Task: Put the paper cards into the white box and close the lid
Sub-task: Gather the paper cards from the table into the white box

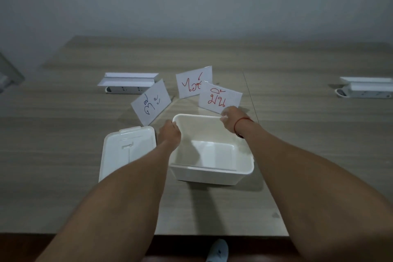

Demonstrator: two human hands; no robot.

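An open white box [212,173] stands on the wooden table with nothing inside. Its white lid [125,151] lies flat just left of it. My left hand [170,134] grips the box's far left rim corner. My right hand [230,120] pinches the far right rim. Three paper cards lie beyond the box: one with blue writing [152,102] at the left, one with red writing [194,82] behind the middle, and another red-lettered card [220,97] right by my right hand.
A white power strip with a folded white cover [127,83] lies at the back left. A second power strip [365,88] sits at the far right. The table's front edge [191,235] runs near me, with a shoe [218,250] below it.
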